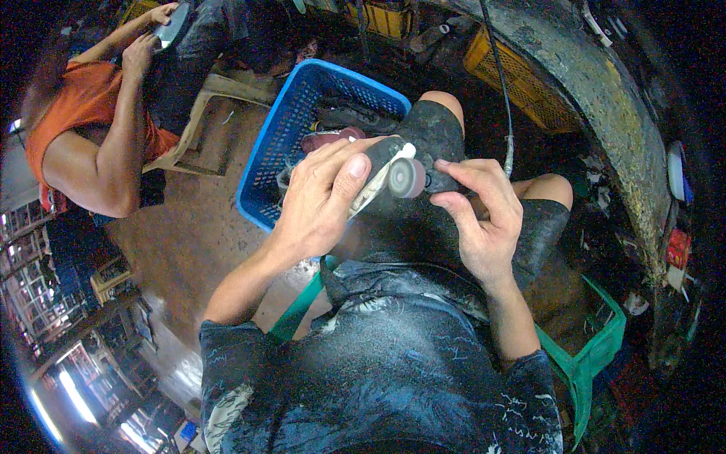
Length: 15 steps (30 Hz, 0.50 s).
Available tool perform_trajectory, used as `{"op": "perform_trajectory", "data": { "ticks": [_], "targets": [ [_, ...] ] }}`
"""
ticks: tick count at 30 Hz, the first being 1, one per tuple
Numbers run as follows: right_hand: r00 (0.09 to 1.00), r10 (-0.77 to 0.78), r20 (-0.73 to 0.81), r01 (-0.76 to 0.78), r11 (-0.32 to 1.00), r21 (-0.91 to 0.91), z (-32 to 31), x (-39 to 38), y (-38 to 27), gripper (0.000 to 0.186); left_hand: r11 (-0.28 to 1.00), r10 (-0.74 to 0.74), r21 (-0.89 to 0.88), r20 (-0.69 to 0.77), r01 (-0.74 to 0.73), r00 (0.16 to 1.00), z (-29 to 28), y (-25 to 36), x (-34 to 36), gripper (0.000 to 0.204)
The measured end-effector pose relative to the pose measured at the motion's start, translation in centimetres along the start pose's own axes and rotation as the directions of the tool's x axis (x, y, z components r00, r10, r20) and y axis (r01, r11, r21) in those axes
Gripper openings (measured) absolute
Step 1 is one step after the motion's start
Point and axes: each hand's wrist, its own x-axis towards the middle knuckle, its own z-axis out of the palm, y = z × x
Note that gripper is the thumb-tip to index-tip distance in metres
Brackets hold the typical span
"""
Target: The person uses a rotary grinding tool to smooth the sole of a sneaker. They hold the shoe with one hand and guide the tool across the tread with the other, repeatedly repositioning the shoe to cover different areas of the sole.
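My left hand (318, 193) is wrapped over a dark shoe-like piece with a pale sole edge (369, 181). Most of that piece is hidden under the palm and fingers. Against or very near its edge sits a round grey grinding wheel (407, 178), blurred as if spinning. My right hand (488, 216) pinches the dark handpiece of a rotary grinder (440, 180) behind the wheel, thumb below and fingers above. From overhead a thin black flexible shaft (499, 68) runs down to the back of this hand.
In front of my left knee a blue plastic basket (261, 163) holds dark and reddish shoes. Yellow crates (522, 83) stand beyond, beside a curved, worn bench edge (597, 113). Left, a person in orange (83, 106) holds a grey flat piece (172, 29). Below me is a green stool (597, 340).
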Motion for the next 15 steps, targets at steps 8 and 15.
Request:
{"op": "perform_trajectory", "data": {
  "ticks": [8,15],
  "targets": [
    [1.000,-0.011,0.011,0.011,0.999,0.030,0.26,-0.09,0.00,0.033,0.990,-0.102,-0.092,0.007,0.103,0.995,0.22,0.14,-0.07,0.061],
    [1.000,0.000,-0.024,0.001,0.999,0.046,0.49,-0.13,0.11,0.034,0.985,-0.102,-0.138,-0.003,0.101,0.995,0.55,0.13,0.02,0.063]
  ]
}}
